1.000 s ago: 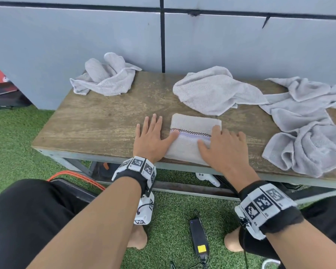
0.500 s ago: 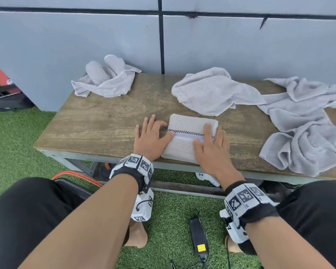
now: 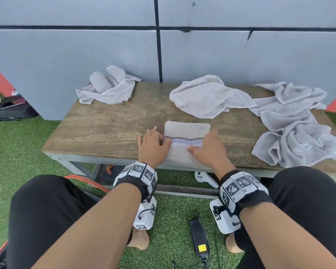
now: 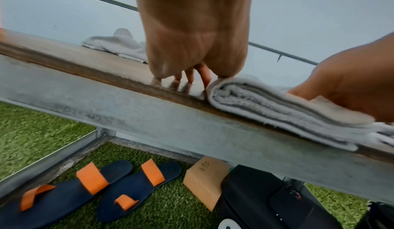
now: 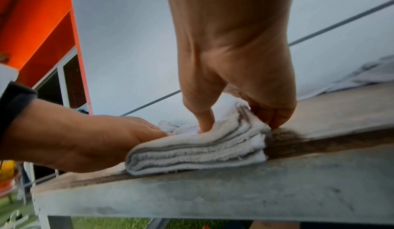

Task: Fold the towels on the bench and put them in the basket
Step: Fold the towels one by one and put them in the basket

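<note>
A folded beige towel (image 3: 184, 131) with a checked and lilac band lies at the front edge of the wooden bench (image 3: 105, 129). My left hand (image 3: 153, 146) grips its left end, thumb on top and fingers curled down to the wood beside the fold (image 4: 204, 79). My right hand (image 3: 208, 150) pinches the right end, with the thumb pressed into the top and the fingers tucked at the edge (image 5: 238, 119). The towel's stacked layers (image 5: 192, 151) show in the right wrist view. Crumpled towels lie at back left (image 3: 109, 88), back middle (image 3: 208, 96) and right (image 3: 295, 129). No basket is clearly in view.
A grey wall stands right behind the bench. Under it are sandals (image 4: 85, 190), a cardboard box (image 4: 204, 178), a black bag (image 4: 266, 199) and a white controller (image 3: 202, 177). A black charger (image 3: 199, 237) lies on the grass between my feet. An orange curved rim (image 3: 89, 184) shows by my left knee.
Both hands lay flat a second ago. They have drawn in to the towel's two ends and curled round them. The towel has stayed in place.
</note>
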